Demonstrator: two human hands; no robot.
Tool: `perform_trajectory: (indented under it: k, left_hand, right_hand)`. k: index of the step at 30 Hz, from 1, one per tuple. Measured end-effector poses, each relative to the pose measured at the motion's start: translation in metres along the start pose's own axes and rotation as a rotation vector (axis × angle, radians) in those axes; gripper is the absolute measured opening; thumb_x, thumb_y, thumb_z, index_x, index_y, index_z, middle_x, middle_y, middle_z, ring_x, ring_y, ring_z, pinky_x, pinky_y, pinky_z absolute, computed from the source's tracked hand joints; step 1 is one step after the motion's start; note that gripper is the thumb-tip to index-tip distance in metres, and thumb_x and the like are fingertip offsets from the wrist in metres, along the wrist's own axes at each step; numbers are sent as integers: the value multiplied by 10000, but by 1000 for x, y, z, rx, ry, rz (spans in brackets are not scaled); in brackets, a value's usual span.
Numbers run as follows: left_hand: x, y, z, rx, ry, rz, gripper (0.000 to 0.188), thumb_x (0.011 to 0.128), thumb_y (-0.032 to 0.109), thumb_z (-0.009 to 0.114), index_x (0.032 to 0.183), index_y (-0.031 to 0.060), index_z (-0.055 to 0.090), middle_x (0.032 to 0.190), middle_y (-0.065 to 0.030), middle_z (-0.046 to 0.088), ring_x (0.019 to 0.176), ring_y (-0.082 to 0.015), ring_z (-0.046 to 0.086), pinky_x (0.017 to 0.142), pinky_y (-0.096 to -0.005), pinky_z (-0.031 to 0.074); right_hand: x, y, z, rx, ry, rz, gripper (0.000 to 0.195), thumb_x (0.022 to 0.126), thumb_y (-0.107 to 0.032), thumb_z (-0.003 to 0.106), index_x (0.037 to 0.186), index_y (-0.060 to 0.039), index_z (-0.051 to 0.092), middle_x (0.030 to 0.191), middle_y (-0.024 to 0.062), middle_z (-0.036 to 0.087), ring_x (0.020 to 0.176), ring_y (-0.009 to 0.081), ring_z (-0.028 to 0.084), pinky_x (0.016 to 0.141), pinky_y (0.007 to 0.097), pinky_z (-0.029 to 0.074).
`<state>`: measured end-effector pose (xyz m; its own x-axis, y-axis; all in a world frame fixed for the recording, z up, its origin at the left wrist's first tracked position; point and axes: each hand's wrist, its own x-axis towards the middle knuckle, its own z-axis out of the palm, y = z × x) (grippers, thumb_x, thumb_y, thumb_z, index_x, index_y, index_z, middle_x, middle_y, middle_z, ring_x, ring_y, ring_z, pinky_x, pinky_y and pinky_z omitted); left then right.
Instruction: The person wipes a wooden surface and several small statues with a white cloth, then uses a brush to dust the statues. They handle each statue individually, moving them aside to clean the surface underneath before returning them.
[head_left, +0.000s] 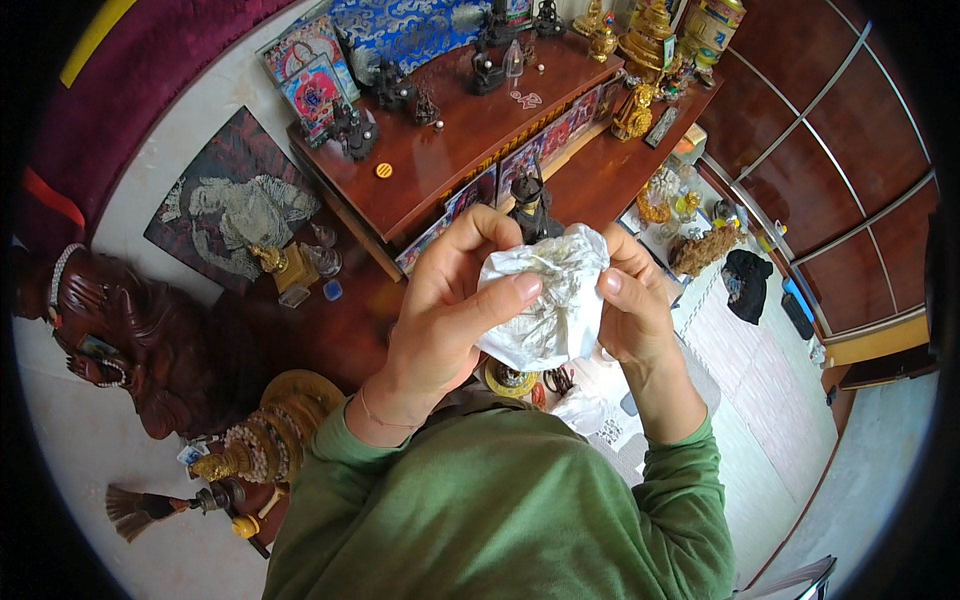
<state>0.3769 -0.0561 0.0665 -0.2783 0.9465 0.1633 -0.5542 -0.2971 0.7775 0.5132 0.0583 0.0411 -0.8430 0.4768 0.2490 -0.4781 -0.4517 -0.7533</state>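
A crumpled white tissue or thin cloth (555, 322), smudged grey-green across its middle, is held up in front of my chest. Its left side is pinched by my left hand (450, 300), with the thumb lying across the front. At the right edge, my right hand (637, 300) grips it between thumb and curled fingers. Just beyond the tissue stands a dark statuette (529, 201), its lower part hidden by the tissue and my hands.
A reddish-brown wooden altar shelf (465, 142) carries several dark figurines and framed pictures. Gold ornaments (634, 112) stand at its right. On the left are a large carved wooden statue (150, 345) and a bead-wrapped golden stupa (262, 442). A black cloth (747, 285) lies on the floor.
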Motion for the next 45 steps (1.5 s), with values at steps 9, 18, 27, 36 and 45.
perform_trajectory:
  k: [9, 18, 27, 36, 45]
  left_hand:
    - [2, -4, -5, 7, 21, -13, 233, 809, 48, 653, 966, 58, 481, 886, -1, 558, 802, -37, 512, 704, -198, 420]
    - [1, -17, -26, 132, -6, 89, 260, 803, 39, 652, 1010, 37, 494, 904, -8, 541, 852, -64, 527, 772, -234, 436]
    - [1, -21, -62, 218, 41, 124, 149, 859, 6, 589, 994, 12, 526, 967, -20, 496, 890, -72, 479, 793, -220, 399]
    - [18, -7, -99, 771, 280, 596, 317, 759, 41, 672, 1032, 1, 518, 1051, -137, 513, 983, -222, 513, 864, -320, 401]
    - [37, -49, -222, 717, 920, 555, 493, 937, 178, 433, 1377, 10, 288, 1439, -137, 234, 1344, -238, 216, 1094, -379, 146]
  right_hand:
    - [4, 2, 2, 34, -23, 46, 505, 751, -166, 740, 1150, -57, 451, 1072, 67, 587, 988, 140, 575, 853, 274, 460]
    - [3, 14, -15, -353, 2, -135, 184, 738, 23, 676, 908, -26, 624, 933, 57, 578, 895, 147, 540, 815, 286, 420]
    - [21, 15, -9, -907, -186, -309, 197, 709, -13, 631, 904, 4, 655, 963, 126, 555, 888, 200, 571, 779, 299, 464]
    - [111, 1, -16, -799, -313, 120, 89, 787, -34, 706, 856, -19, 653, 837, 31, 618, 817, 89, 567, 703, 233, 450]
    - [364, -72, -91, -1530, -131, -303, 237, 799, -12, 657, 1035, -8, 636, 868, 41, 640, 776, 110, 608, 693, 246, 488]
